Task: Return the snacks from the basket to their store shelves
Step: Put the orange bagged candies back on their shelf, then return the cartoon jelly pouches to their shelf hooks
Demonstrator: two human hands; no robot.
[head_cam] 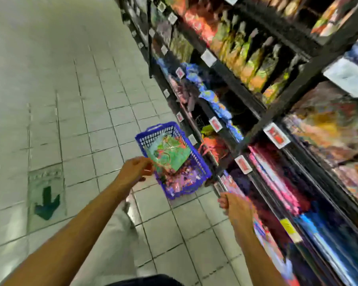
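Pinching one green packet (170, 154) above one blue basket (196, 155), the left hand (135, 170); right hand (235, 209) fisted, empty.

Blue basket (175, 131) sits on tiled floor (70, 100) beside stocked shelves (246, 93)

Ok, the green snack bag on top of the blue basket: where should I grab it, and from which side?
Pinch the green bag at its near-left corner, coming from the aisle side. It lies flat and tilted atop the other snacks in the basket, and that corner overhangs toward the left hand, which is already at it.
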